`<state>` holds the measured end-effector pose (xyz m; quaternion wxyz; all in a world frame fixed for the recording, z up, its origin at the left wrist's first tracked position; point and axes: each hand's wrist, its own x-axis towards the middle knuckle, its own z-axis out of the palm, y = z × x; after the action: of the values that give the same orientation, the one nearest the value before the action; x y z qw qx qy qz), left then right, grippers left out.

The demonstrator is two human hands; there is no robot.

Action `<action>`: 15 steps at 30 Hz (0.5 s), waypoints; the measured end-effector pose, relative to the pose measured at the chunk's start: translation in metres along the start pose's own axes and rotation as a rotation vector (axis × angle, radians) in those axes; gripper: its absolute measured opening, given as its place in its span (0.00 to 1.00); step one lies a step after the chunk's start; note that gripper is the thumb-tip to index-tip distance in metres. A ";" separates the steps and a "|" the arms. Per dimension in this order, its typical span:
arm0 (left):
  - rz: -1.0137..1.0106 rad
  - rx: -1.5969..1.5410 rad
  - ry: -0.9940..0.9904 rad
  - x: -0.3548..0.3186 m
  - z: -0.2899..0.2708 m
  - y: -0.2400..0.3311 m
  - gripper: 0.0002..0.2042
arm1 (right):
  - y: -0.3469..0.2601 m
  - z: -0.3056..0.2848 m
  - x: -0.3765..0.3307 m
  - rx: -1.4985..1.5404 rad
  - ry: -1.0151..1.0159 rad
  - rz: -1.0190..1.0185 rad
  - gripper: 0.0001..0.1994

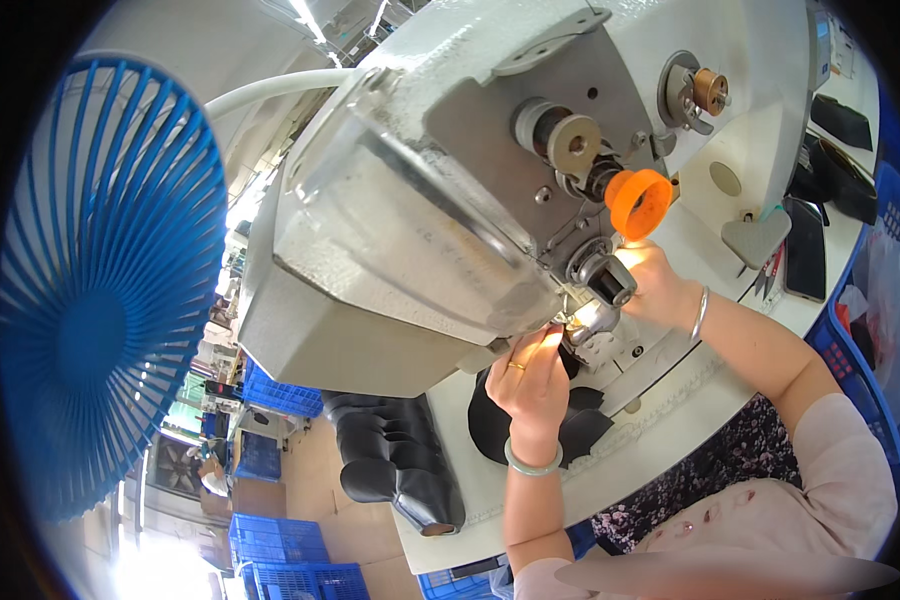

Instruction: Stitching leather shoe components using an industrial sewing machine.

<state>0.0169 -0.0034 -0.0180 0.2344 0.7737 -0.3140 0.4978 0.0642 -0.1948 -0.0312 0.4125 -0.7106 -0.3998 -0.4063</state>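
Left hand [532, 378] wore a thin gold ring on one finger and a pale green jade-like bangle [533, 463] at the wrist, just below the sewing machine head [410, 190]. Right hand [655, 285], to the right of that machine head, carried a slim silver bracelet [700, 312]. Forearms bare. Short pale pink sleeve [850, 470] on the right upper arm; dark floral-print fabric [710, 480] over the torso, beside a pale pink front.
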 end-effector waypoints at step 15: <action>-0.028 -0.001 -0.029 -0.003 -0.006 0.000 0.11 | -0.013 -0.031 0.005 0.381 -0.038 0.435 0.17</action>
<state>0.0125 0.0012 -0.0184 0.2373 0.7851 -0.3068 0.4828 0.0470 -0.2175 -0.0133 0.6083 -0.6969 -0.3148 -0.2126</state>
